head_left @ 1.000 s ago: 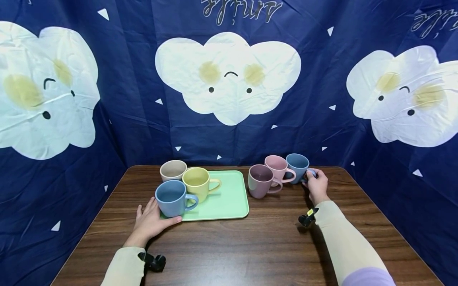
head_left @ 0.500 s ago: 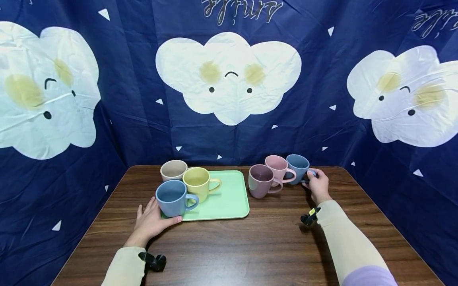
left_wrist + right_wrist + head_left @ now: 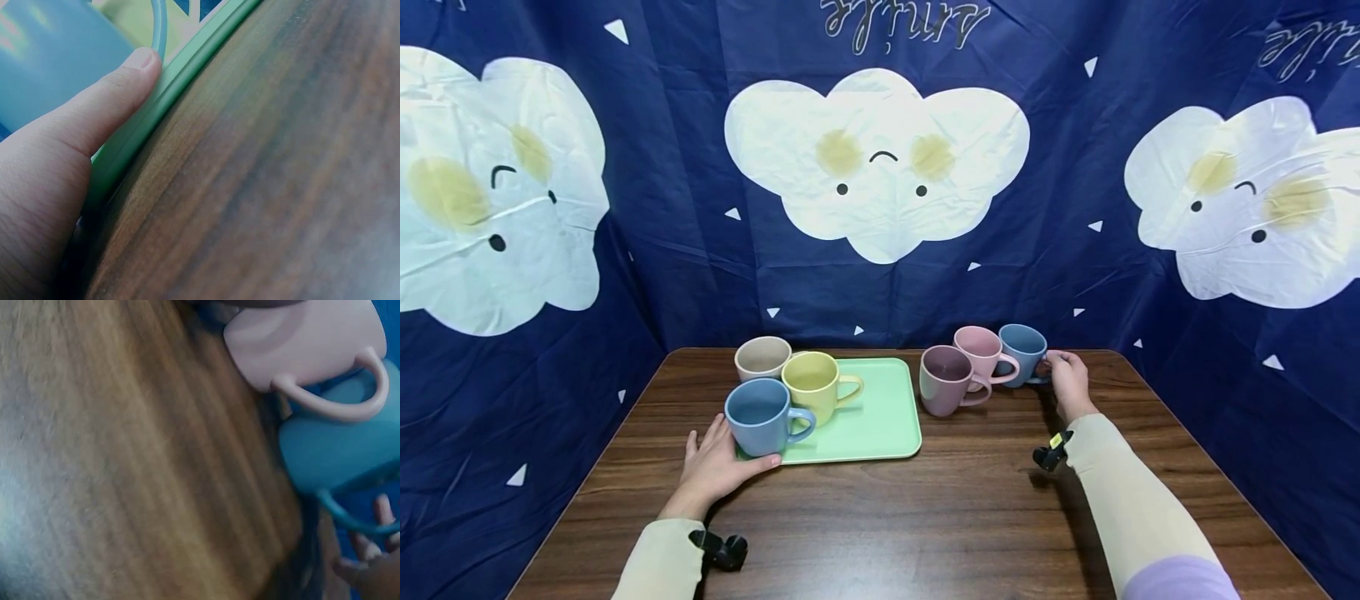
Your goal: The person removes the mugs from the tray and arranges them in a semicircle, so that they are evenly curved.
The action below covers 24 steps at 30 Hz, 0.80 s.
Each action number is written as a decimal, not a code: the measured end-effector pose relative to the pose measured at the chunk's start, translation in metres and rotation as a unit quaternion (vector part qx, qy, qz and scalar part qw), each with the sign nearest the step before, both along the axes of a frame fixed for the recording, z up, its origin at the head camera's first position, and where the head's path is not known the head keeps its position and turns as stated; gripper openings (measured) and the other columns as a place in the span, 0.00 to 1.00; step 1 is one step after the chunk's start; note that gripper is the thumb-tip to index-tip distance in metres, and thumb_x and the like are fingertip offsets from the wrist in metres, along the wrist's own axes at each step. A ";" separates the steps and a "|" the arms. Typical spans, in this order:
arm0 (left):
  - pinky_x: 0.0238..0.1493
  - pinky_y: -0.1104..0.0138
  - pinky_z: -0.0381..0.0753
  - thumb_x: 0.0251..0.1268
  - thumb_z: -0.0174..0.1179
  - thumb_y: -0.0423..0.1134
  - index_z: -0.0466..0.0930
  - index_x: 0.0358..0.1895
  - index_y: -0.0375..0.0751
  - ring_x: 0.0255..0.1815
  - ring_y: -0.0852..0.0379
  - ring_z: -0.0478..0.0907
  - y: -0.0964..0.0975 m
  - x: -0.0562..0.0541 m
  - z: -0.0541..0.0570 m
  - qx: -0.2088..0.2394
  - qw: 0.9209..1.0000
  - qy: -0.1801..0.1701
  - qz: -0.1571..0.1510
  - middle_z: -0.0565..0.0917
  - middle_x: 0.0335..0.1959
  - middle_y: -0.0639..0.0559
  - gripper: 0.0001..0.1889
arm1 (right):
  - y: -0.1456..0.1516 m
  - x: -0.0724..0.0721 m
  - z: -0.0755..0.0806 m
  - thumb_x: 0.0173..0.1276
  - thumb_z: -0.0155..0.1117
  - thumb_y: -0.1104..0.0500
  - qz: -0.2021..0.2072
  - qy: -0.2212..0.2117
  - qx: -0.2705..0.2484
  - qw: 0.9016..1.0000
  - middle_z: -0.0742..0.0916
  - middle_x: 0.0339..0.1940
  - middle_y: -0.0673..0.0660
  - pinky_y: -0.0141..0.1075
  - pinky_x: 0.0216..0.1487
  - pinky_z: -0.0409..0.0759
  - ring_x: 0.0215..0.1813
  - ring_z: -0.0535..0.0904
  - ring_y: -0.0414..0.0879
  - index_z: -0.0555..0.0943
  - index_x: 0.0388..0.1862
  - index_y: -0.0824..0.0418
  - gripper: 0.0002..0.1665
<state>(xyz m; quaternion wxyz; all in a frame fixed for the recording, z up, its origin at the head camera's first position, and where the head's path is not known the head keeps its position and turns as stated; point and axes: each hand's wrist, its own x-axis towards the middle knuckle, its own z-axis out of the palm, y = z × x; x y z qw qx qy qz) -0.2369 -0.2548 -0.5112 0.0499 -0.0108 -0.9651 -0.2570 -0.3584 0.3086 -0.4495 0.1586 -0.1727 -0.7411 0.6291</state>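
At the green tray's near left corner, a blue mug stands on it. My left hand rests around that corner beside the mug, fingers spread. In the left wrist view the thumb lies straight along the tray's rim. To the right, a darker blue mug stands upright at the table's back. My right hand is at its handle; in the right wrist view the fingers are spread by the handle, not curled round it. Part of this hand is cut off there.
A yellow mug stands on the tray, with a beige mug behind it to the left. Right of the tray stand a mauve mug and a pink mug. Blue cloth hangs behind the wooden table.
My right fingers have loosened from the darker blue mug's handle and drawn slightly away. That mug stays in place. The left hand and the mugs on the tray have not moved.
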 end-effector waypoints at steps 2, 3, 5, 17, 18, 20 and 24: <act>0.70 0.28 0.31 0.45 0.67 0.76 0.50 0.80 0.31 0.79 0.27 0.46 0.000 0.000 -0.001 0.002 1.000 0.001 -0.001 0.55 0.78 0.28 0.68 | -0.003 0.001 0.008 0.78 0.50 0.55 -0.018 0.017 0.032 0.999 0.78 0.61 0.65 0.42 0.62 0.69 0.60 0.72 0.54 0.71 0.65 0.70 0.25; 0.70 0.28 0.31 0.45 0.68 0.76 0.50 0.80 0.31 0.79 0.27 0.46 0.000 0.000 -0.001 0.002 1.000 0.001 -0.001 0.55 0.78 0.28 0.68 | -0.006 0.001 0.012 0.78 0.50 0.55 -0.026 0.030 0.046 0.998 0.78 0.61 0.66 0.42 0.63 0.69 0.61 0.72 0.54 0.71 0.64 0.71 0.25; 0.70 0.28 0.31 0.45 0.68 0.76 0.49 0.80 0.31 0.79 0.27 0.46 0.000 -0.001 -0.001 0.003 1.000 -0.001 -0.001 0.55 0.78 0.28 0.68 | -0.012 0.002 0.022 0.78 0.51 0.56 -0.042 0.053 0.065 0.996 0.78 0.61 0.66 0.42 0.65 0.69 0.62 0.72 0.54 0.72 0.64 0.71 0.24; 0.70 0.28 0.31 0.45 0.67 0.76 0.49 0.80 0.31 0.79 0.27 0.45 0.002 0.000 -0.001 -0.003 1.000 -0.008 0.000 0.55 0.79 0.28 0.68 | -0.081 0.003 0.075 0.76 0.57 0.60 0.005 0.164 0.083 0.983 0.83 0.52 0.63 0.36 0.57 0.71 0.54 0.76 0.48 0.79 0.56 0.70 0.17; 0.70 0.28 0.31 0.45 0.67 0.76 0.49 0.80 0.31 0.79 0.27 0.45 0.002 0.000 -0.001 -0.003 1.000 -0.008 0.000 0.55 0.79 0.28 0.68 | -0.089 0.003 0.078 0.75 0.58 0.60 0.014 0.172 0.078 0.982 0.83 0.52 0.63 0.34 0.56 0.71 0.53 0.76 0.47 0.79 0.56 0.70 0.17; 0.70 0.27 0.31 0.45 0.68 0.76 0.49 0.80 0.31 0.79 0.27 0.46 0.002 0.000 0.000 -0.002 1.000 -0.007 -0.001 0.55 0.79 0.28 0.68 | -0.105 0.005 0.082 0.75 0.58 0.60 0.037 0.184 0.066 0.980 0.84 0.51 0.63 0.32 0.55 0.71 0.51 0.76 0.45 0.80 0.55 0.70 0.16; 0.70 0.27 0.32 0.45 0.68 0.76 0.49 0.79 0.30 0.79 0.27 0.46 0.001 0.000 0.002 -0.003 1.000 -0.004 -0.003 0.55 0.78 0.28 0.68 | -0.139 0.012 0.087 0.76 0.57 0.62 0.090 0.201 0.029 0.975 0.85 0.53 0.66 0.30 0.52 0.73 0.50 0.78 0.45 0.79 0.56 0.71 0.16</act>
